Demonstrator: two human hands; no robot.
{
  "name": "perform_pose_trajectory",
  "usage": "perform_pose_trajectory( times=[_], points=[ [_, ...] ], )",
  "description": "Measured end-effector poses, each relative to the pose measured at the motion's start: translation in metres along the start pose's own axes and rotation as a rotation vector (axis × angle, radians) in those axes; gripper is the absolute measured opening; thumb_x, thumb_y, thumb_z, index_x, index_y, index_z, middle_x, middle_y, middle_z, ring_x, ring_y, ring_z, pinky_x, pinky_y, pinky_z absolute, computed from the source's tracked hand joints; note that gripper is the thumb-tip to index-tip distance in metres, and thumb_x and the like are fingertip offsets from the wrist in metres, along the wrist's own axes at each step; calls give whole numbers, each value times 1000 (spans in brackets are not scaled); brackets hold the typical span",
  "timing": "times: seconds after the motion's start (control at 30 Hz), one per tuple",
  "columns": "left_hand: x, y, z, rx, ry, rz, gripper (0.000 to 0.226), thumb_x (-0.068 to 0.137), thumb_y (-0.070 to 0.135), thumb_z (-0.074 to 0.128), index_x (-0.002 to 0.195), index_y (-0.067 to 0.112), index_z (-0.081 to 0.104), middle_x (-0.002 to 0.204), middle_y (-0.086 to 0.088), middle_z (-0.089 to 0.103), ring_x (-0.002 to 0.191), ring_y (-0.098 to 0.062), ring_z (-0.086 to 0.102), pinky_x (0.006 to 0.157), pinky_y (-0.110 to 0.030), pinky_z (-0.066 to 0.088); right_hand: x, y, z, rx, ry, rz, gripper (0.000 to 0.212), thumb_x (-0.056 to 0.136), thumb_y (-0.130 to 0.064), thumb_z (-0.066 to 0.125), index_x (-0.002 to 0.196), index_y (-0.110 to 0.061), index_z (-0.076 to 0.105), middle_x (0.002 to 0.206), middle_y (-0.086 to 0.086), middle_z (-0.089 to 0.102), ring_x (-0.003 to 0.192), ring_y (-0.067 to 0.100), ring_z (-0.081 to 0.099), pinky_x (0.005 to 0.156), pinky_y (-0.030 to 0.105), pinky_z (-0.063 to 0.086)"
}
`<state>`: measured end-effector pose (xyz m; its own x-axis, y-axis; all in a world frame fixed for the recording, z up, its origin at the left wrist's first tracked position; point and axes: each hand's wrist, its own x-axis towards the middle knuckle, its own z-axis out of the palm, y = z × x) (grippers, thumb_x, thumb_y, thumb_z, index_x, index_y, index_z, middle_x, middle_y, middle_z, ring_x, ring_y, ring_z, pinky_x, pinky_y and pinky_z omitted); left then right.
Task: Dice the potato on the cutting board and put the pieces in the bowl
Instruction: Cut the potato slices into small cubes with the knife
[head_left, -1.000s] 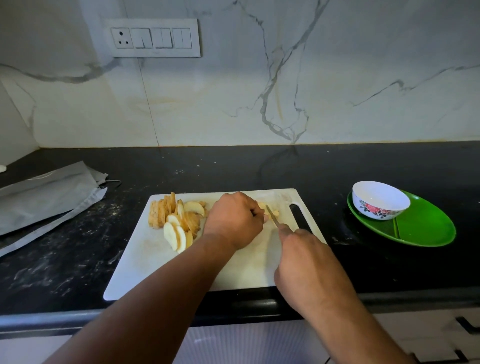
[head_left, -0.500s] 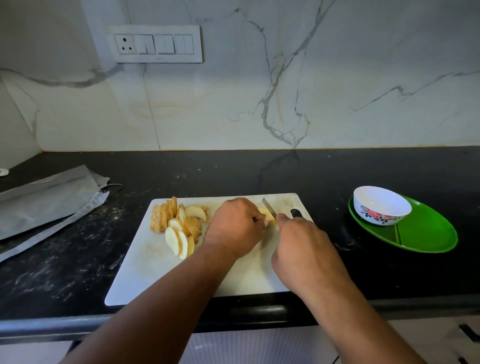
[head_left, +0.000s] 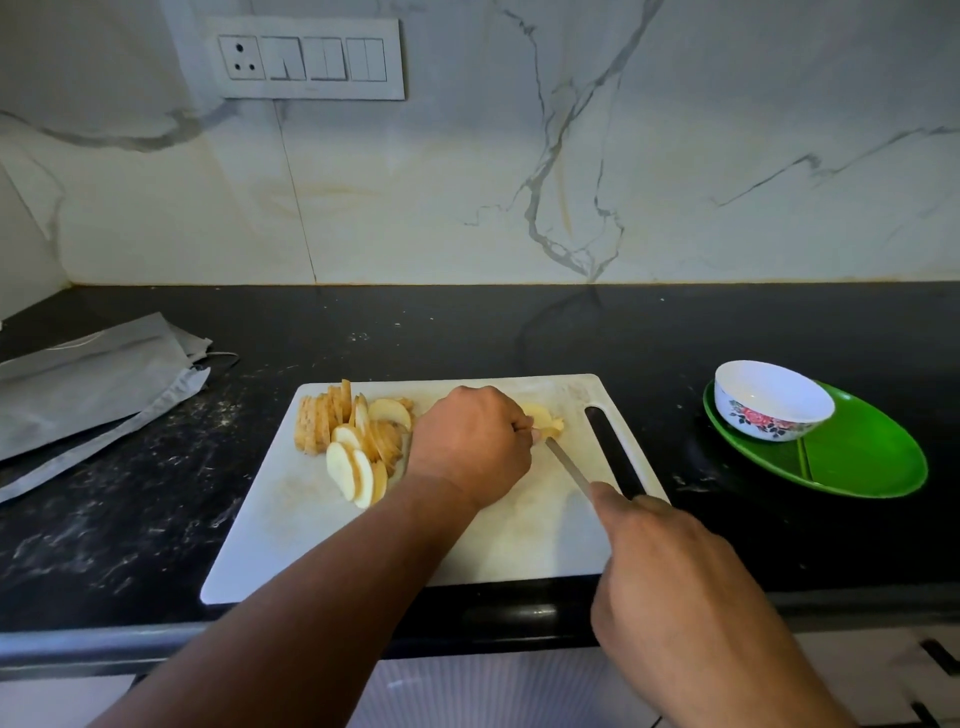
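Observation:
A white cutting board (head_left: 291, 519) lies on the black counter. Several pale potato slices (head_left: 358, 441) are piled on its far left part. My left hand (head_left: 467, 447) curls over a small stack of potato slices (head_left: 543, 418) near the board's far middle and holds it down. My right hand (head_left: 670, 571) grips a knife handle, which it hides. The thin blade (head_left: 569, 467) points up and left, its tip at the near edge of the held potato. A white bowl with a flower print (head_left: 771, 408) stands empty to the right.
The bowl sits on a green divided plate (head_left: 872, 457) at the right of the counter. A folded grey cloth (head_left: 88, 379) lies at the left. The counter's front edge (head_left: 78, 644) runs just below the board. A switch panel (head_left: 306, 60) is on the marble wall.
My right hand has drawn the knife back toward me and to the right, so more of the blade shows. My left hand stays on the potato.

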<state>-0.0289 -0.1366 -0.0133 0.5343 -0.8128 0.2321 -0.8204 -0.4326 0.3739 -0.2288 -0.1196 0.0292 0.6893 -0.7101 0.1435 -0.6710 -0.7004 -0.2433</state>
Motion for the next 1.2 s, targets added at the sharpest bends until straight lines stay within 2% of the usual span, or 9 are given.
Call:
perform_pose_trajectory(
  times=[0.17,0.3,0.47,0.57,0.67,0.73,0.87,0.97,1.2],
  points=[
    [-5,-2,-1,-111,23,9,23,99,37,61,110,34,81,108,16,77,91,-10,69,85,-34,62,7,-2,-10,-46,123,-2,60,91,-19,47,148,-29,31,122,-6,54,109,12,58,77,17,41],
    [-4,-4,-7,-357,102,-106,19,97,28,69,112,33,79,99,12,78,83,-8,71,83,-28,62,41,-7,4,-22,161,13,51,90,-12,48,139,-24,44,114,-1,58,101,17,61,68,18,34],
    [0,-5,-5,-367,110,-118,45,92,30,74,135,39,64,89,15,78,88,-6,71,86,-27,59,60,-11,19,20,159,-18,40,92,-13,48,132,-20,50,107,0,59,90,17,59,68,21,40],
    [4,-8,-2,-332,101,-109,53,92,33,75,141,42,59,104,13,79,98,-9,71,92,-32,60,60,-11,24,44,162,-27,43,94,-15,50,136,-22,48,103,-2,59,83,14,56,71,22,46],
    [6,-8,-1,-320,85,-82,38,94,30,73,130,41,68,105,12,78,90,-9,71,84,-26,59,61,-11,26,71,152,-25,41,94,-15,49,134,-22,49,95,-3,55,76,13,51,67,20,45],
    [7,-7,-2,-334,76,-89,18,94,26,71,106,39,76,94,15,75,77,-7,69,72,-19,54,61,-11,27,89,150,-12,39,94,-16,49,132,-22,51,92,-4,54,76,13,52,66,20,46],
    [11,-5,-5,-378,54,-141,24,91,18,71,74,35,73,77,24,67,75,0,64,63,-14,48,56,-15,31,57,128,2,46,94,-12,46,140,-20,44,92,-3,51,79,14,53,65,22,46],
    [15,-2,-5,-389,54,-184,24,90,20,73,71,33,71,78,19,69,78,-3,64,64,-18,47,54,-17,32,48,106,13,53,95,-13,46,146,-20,37,94,-2,49,81,14,52,70,24,48],
    [16,3,-2,-381,33,-215,12,91,22,70,82,26,76,86,14,72,84,-7,65,73,-24,49,44,-20,29,13,69,32,60,94,-12,44,152,-20,29,80,-4,47,72,17,49,62,26,44]
  ],
)
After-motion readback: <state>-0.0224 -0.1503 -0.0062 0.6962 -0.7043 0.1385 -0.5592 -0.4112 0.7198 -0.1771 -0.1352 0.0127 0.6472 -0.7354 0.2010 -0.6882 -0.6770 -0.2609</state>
